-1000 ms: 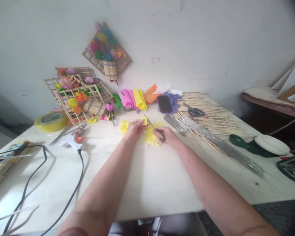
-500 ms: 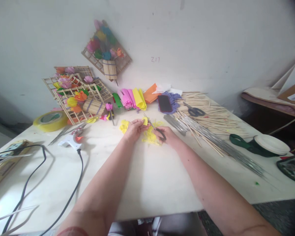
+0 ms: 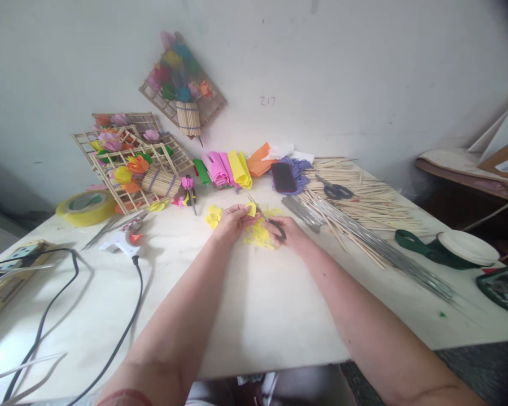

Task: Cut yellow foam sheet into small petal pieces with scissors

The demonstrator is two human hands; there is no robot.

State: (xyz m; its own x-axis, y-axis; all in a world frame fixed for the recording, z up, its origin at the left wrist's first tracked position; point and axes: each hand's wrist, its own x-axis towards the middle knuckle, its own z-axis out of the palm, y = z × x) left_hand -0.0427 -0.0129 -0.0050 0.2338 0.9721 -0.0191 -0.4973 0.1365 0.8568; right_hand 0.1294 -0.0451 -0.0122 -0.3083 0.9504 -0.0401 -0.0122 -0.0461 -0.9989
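My left hand [image 3: 231,222] pinches a small yellow foam piece [image 3: 251,209] at its fingertips. My right hand [image 3: 290,232] is closed round the black handles of small scissors [image 3: 266,216], whose blades point up-left at that piece. A heap of yellow foam scraps [image 3: 258,235] lies on the white table [image 3: 254,316] between and under both hands. A finished yellow foam flower [image 3: 214,216] rests just left of my left hand.
Folded foam sheets [image 3: 228,169], a phone [image 3: 283,177], a second pair of scissors [image 3: 337,192], bamboo sticks [image 3: 364,206] and metal wires [image 3: 376,248] lie at the back and right. A glue gun [image 3: 121,241] with cable, tape roll [image 3: 86,207] and stick frames with flowers [image 3: 131,163] stand left.
Hands and scissors stay almost where they were; the view has shifted slightly. Nothing has been picked up or let go.
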